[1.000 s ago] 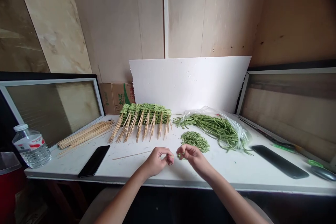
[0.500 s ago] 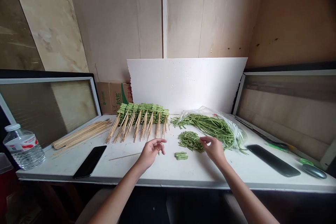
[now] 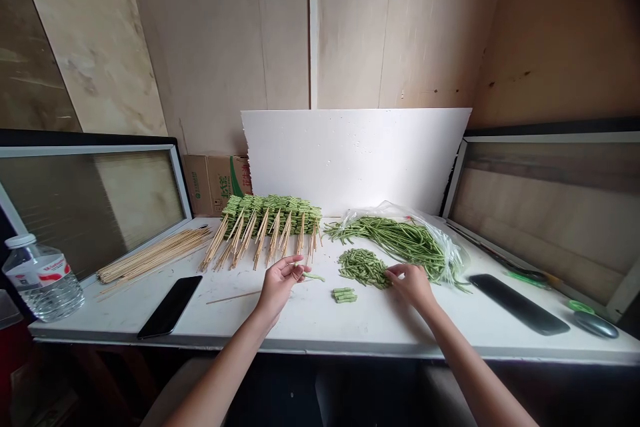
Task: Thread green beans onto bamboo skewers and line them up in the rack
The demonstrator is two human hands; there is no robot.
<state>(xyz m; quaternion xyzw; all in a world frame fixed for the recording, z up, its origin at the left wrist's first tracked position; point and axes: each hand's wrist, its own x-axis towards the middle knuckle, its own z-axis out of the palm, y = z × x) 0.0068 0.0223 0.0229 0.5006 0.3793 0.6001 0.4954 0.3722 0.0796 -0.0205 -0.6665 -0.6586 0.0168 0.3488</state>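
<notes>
My left hand [image 3: 281,285] is raised over the table, fingers curled and closed on a piece of green bean [image 3: 314,277] that sticks out to the right. Beneath that hand a single bamboo skewer [image 3: 233,297] lies on the table, its right end hidden. My right hand [image 3: 413,283] touches the right edge of a pile of cut green bean pieces [image 3: 365,267]. Its fingertips are pressed together there, and what they pinch is too small to make out. A small row of bean pieces [image 3: 345,295] lies side by side between the hands.
Stacked bean skewers [image 3: 273,213] stand at the back left, beside loose bamboo skewers [image 3: 155,253]. Long uncut beans [image 3: 400,240] spill from a clear plastic bag [image 3: 453,257]. A phone [image 3: 171,307], water bottle [image 3: 43,280], dark flat object [image 3: 520,303] and scissors [image 3: 530,275] lie around.
A bean piece now shows sticking out of my left hand, which has turned and shifted slightly left. My right hand has moved a little right along the edge of the pile.
</notes>
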